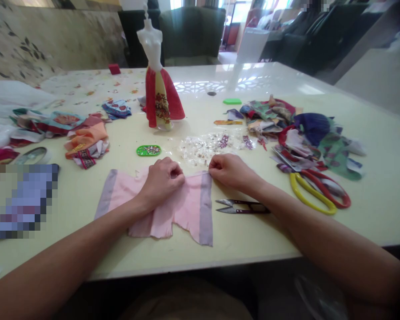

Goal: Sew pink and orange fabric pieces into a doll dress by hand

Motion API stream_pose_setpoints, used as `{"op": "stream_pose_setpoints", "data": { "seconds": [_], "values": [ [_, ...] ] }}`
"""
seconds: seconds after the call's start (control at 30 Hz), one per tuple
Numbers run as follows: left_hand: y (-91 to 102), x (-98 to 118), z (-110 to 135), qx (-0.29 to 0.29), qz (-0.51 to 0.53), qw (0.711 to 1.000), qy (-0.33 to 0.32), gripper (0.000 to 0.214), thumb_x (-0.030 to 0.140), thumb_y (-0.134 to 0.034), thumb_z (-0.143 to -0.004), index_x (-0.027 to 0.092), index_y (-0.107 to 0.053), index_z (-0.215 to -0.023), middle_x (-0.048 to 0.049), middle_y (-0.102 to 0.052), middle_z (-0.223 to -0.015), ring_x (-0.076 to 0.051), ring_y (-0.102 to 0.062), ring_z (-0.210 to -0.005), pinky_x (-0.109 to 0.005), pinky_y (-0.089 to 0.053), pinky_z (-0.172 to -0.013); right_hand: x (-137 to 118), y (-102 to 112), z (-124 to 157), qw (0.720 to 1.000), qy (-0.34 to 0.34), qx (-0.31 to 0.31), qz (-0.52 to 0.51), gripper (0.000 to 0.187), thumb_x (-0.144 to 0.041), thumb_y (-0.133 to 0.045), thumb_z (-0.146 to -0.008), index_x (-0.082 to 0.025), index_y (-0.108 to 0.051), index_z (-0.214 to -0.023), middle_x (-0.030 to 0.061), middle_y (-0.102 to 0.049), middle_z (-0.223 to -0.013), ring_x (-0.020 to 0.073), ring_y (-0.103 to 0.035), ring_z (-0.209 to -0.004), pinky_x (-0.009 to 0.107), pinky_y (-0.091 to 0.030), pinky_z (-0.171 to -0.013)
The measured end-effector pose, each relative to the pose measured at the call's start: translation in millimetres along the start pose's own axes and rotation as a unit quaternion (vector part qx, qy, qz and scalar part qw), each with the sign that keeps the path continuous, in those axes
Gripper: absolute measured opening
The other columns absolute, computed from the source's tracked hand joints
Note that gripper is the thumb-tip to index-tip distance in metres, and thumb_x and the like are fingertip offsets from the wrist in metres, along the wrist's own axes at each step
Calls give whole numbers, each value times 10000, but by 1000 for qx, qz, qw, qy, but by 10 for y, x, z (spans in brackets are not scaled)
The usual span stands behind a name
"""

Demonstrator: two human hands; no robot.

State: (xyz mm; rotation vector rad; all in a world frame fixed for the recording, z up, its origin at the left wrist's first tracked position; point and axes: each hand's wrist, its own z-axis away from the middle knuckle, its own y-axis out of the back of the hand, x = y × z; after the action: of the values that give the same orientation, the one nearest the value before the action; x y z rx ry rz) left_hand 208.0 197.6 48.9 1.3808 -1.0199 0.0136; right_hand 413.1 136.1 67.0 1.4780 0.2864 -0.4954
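Observation:
A pink fabric piece (186, 211) with grey bands at both sides lies flat on the table in front of me. My left hand (162, 182) rests on its upper middle, with the fingers pinching the cloth. At the top of the right grey band, my right hand (231, 171) grips the edge between its fingertips. Small thread snips (242, 206) lie shut just below my right hand. Loose sequins and beads (203, 147) are spread on clear plastic above the cloth. A green dish of beads (148, 150) sits nearer my left hand.
On the pale table (370, 209), a white dress form (150, 40) wears a red-and-cream gown (162, 100). Fabric scraps (280, 118) and red-and-yellow scissors (316, 193) lie right; more scraps (53, 122) lie left. A pixelated patch (22, 202) covers the lower left.

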Motion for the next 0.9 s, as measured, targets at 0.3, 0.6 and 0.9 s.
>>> {"op": "stream_pose_setpoints", "data": {
  "seconds": [0.3, 0.6, 0.9],
  "values": [
    [-22, 11, -10, -5, -38, 999, -6, 112, 186, -551, -780, 192, -595, -677, -49, -595, -813, -220, -534, -849, -370, -406, -789, 8, -60, -6, 998, 2, 26, 49, 109, -136, -530, -786, -181, -620, -742, 36, -663, -764, 149, -491, -670, 274, -266, -577],
    [6, 8, -15, -11, -5, 1000, 7, 114, 179, -554, -771, 199, -601, -669, -40, -599, -815, -213, -538, -855, -354, -415, -763, 4, -59, -18, 998, -2, 23, 53, 98, -154, -544, -810, -183, -611, -745, 40, -668, -779, 160, -509, -699, 274, -280, -591],
    [13, 5, -19, -13, 3, 1000, 12, 122, 203, -553, -791, 199, -610, -683, -30, -605, -815, -207, -550, -855, -344, -416, -760, 37, -58, -31, 998, 11, 19, 64, 145, -183, -512, -865, -179, -622, -771, 58, -682, -825, 167, -515, -727, 282, -277, -602]
  ]
}}
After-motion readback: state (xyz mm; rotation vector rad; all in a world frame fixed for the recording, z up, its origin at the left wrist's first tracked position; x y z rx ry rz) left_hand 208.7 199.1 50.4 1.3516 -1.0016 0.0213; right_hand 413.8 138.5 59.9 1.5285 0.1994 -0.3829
